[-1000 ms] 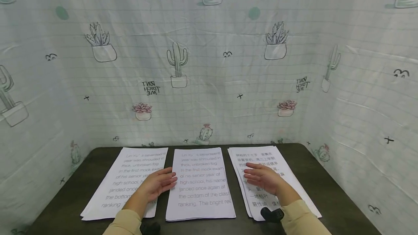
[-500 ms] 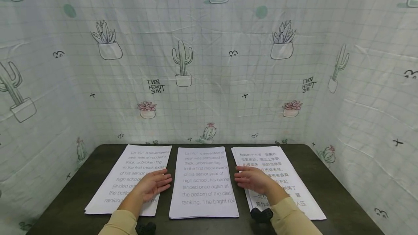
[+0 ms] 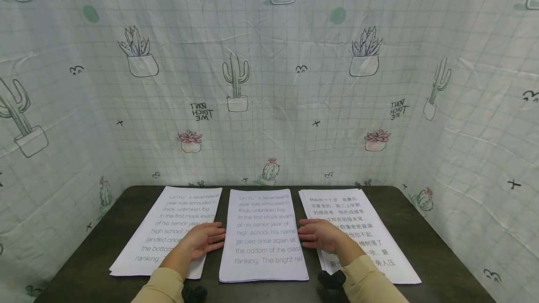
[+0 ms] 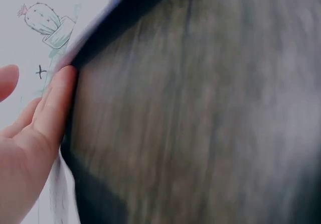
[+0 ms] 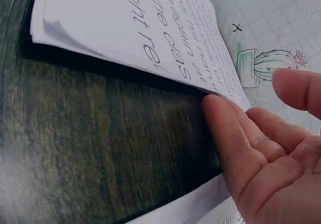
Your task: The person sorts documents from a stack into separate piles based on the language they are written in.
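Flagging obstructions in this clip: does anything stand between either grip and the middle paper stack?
Nothing visible does. The left grip is at the left edge of the middle paper stack, and the right grip is at its right edge.

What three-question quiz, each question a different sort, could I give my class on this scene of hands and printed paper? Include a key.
1. Count: how many paper stacks lie on the dark table?
2. Fill the gap: the print on the right stack is in ______ characters.
3. True or false: the left hand and the right hand are both to the right of the middle stack.

Key:
1. Three.
2. Chinese.
3. False; the left hand is by the middle stack's left edge and the right hand by its right edge.
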The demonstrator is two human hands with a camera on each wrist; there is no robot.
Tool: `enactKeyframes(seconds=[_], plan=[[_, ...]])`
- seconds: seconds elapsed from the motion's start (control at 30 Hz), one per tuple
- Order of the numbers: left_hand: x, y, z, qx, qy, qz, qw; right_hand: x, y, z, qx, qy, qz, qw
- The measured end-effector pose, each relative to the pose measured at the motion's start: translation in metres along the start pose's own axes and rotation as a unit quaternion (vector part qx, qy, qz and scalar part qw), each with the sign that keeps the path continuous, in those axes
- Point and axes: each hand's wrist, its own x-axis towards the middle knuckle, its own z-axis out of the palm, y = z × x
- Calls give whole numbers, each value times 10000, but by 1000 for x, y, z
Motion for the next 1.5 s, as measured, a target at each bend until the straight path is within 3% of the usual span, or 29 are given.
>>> enactKeyframes(seconds=[0.27,0.67,1.2,1.5], plan=[[2,-1,17,654,355,60,9972,2,1,6,-189,61,-100,9998],[2,-3,28,995,783,66,9919,5,6,13,-336,587,-256,9974],[-1,-1,32,1378,1146,58,9838,8,8,18,-667,1069,-101,9920],[-2,-1,32,1656,1413,409,9752,6,9,19,-693,1123,-227,9910]])
